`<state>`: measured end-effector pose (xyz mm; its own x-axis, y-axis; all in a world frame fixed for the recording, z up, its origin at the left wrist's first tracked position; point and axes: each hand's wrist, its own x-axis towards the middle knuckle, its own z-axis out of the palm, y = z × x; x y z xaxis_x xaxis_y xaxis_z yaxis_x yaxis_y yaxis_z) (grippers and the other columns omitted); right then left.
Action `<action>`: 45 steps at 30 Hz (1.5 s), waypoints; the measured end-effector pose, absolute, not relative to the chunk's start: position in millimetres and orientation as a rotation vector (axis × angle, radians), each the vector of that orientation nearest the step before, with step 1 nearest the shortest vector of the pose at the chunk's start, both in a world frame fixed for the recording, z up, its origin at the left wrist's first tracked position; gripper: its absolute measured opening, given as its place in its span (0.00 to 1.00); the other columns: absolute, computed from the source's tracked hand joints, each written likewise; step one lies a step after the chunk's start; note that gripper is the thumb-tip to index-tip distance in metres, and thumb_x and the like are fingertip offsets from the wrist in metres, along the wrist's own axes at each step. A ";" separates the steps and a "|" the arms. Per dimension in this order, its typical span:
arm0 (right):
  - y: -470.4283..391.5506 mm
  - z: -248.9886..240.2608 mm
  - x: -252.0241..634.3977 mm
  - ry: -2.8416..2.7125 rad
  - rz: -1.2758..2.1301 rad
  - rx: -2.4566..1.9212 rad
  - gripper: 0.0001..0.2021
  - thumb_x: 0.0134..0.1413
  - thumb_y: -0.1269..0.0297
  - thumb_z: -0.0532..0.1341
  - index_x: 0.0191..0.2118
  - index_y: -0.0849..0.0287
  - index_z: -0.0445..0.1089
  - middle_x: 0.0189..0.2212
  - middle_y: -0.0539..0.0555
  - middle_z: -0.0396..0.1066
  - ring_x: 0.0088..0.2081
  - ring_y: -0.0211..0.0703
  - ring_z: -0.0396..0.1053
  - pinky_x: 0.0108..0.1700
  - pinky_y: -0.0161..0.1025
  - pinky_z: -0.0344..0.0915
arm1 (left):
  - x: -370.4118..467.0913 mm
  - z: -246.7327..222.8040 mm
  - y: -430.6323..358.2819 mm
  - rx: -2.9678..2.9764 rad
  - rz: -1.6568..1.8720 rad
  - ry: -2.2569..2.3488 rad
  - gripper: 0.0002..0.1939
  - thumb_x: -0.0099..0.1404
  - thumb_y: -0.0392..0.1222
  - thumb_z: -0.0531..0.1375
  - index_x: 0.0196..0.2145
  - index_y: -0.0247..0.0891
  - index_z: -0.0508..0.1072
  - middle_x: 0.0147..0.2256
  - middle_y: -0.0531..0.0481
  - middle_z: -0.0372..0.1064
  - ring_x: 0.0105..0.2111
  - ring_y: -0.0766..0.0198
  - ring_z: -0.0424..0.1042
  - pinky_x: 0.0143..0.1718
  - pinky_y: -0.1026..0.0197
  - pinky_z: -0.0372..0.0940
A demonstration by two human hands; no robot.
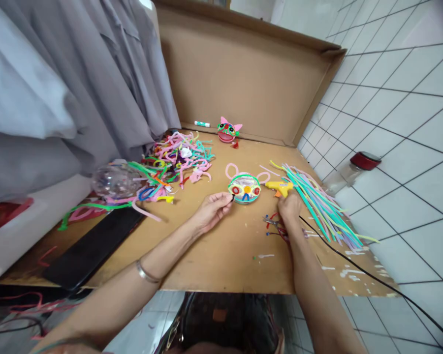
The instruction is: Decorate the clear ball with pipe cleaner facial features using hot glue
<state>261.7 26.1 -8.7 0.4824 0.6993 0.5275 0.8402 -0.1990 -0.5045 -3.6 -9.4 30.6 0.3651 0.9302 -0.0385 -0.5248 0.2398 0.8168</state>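
Note:
My left hand pinches a small black piece between thumb and fingertip, right at the left edge of a round animal face. That face lies on the wooden table, with pink loop ears, a green rim, red-and-white eyes, an orange nose and a blue mouth mark. My right hand is closed round a yellow glue gun, its nozzle pointing left toward the face. A black cord runs off to the lower right. Scissors lie under and beside my right wrist, partly hidden.
Long pastel pipe cleaners lie in a bundle at right. A tangled heap of pipe cleaners spreads at left, by a clear plastic ball and a black slab. Behind are a finished-looking mask, a marker and a cardboard wall.

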 end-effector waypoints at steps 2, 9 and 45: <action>21.7 -2.2 257.8 -1.298 -0.272 -1.974 0.08 0.48 0.67 0.58 0.34 0.66 0.70 0.30 0.62 0.69 0.35 0.51 0.68 0.37 0.44 0.61 | -3.0 30.3 -9.9 0.847 1.070 0.606 0.21 0.42 0.50 0.73 0.23 0.31 0.70 0.18 0.57 0.60 0.19 0.77 0.56 0.21 0.71 0.50; -6.6 38.7 212.0 -1.720 -0.348 -1.295 0.10 0.60 0.66 0.54 0.40 0.59 0.72 0.34 0.58 0.71 0.36 0.45 0.68 0.41 0.43 0.65 | -1.0 29.2 -9.1 0.937 1.046 0.630 0.23 0.43 0.54 0.72 0.21 0.33 0.68 0.18 0.58 0.58 0.18 0.76 0.52 0.21 0.69 0.45; -29.7 49.0 170.0 -1.960 0.358 -0.930 0.07 0.57 0.67 0.59 0.31 0.58 0.74 0.26 0.50 0.68 0.28 0.36 0.64 0.30 0.35 0.62 | -4.3 22.1 -6.3 1.155 0.963 0.629 0.23 0.47 0.57 0.69 0.22 0.33 0.70 0.18 0.57 0.56 0.19 0.74 0.51 0.23 0.65 0.43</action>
<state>170.0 -29.7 49.0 -0.3035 0.7306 0.6116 0.4668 0.6736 -0.5730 -4.3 -6.3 22.1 0.4731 0.8791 0.0583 -0.3002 0.0986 0.9488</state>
